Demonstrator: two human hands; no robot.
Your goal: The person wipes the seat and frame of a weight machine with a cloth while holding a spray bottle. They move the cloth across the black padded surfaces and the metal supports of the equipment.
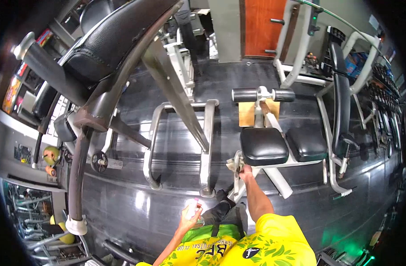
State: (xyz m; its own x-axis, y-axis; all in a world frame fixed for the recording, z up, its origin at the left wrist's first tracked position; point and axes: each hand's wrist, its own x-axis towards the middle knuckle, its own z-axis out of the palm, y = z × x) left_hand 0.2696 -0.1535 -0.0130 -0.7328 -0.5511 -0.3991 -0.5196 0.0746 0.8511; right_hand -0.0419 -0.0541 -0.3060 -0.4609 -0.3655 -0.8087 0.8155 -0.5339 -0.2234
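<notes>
My left hand (189, 218) is closed around a spray bottle (195, 204) with a white and pink top, held low in front of my body. The fingers hide most of the bottle. My right hand (245, 172) reaches forward and presses a pale cloth (232, 164) against the light metal frame under the near side of a padded bench. The bench has a black seat pad (264, 146) right beyond the hand, a second black pad (306, 144) to the right and black foam rollers (245, 95) at its far end.
A large machine with black padding (110, 40) rises at the left, its grey metal base frame (207, 146) standing on the dark floor. An upright bench (341, 102) and dumbbell racks (382, 84) are at the right. An orange door (263, 29) is at the back.
</notes>
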